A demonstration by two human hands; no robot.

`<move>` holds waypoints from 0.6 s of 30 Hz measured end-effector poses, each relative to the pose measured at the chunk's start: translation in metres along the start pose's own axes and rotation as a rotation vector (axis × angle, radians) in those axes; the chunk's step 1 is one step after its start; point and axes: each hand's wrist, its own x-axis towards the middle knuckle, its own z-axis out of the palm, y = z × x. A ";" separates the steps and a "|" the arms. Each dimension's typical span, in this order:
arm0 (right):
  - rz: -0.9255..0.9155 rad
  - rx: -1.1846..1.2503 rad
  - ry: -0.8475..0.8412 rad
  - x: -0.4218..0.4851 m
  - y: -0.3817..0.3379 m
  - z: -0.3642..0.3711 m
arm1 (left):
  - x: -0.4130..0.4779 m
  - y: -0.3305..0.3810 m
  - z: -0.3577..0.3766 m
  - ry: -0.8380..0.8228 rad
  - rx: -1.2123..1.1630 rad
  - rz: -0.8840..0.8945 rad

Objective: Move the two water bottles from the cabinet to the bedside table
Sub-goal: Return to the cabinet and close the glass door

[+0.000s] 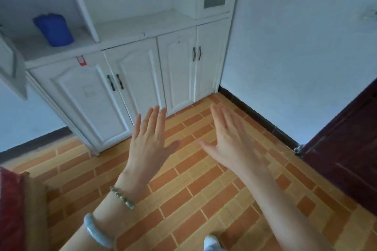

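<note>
Two bare hands hang over the tiled floor, empty, fingers spread flat and palms down: the left hand, with a bead bracelet and a pale bangle on its arm, and the right hand beside it. Ahead stands the white cabinet; a blue container sits in its open left shelf. No water bottle can be made out.

Left hand and right hand spread empty before white cabinet.
</note>
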 end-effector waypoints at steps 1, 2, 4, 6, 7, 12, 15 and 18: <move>-0.046 0.001 -0.006 0.015 0.006 0.001 | 0.009 0.001 0.001 0.010 0.008 -0.034; -0.092 0.007 -0.014 0.030 0.012 0.001 | 0.018 0.002 0.001 0.021 0.014 -0.066; -0.180 0.041 -0.020 0.060 0.021 0.002 | 0.038 0.002 0.002 0.045 0.032 -0.128; -0.246 0.054 -0.017 0.087 0.027 0.003 | 0.056 -0.003 0.002 0.060 0.052 -0.190; -0.276 0.049 -0.010 0.101 0.028 0.005 | 0.064 -0.008 0.003 0.072 0.059 -0.221; -0.393 0.061 -0.031 0.172 0.020 0.027 | 0.096 -0.047 0.004 0.096 0.145 -0.363; -0.445 0.070 -0.023 0.217 0.001 0.046 | 0.108 -0.076 0.006 0.132 0.181 -0.442; -0.497 0.091 -0.034 0.259 -0.025 0.065 | 0.119 -0.111 0.011 0.142 0.226 -0.503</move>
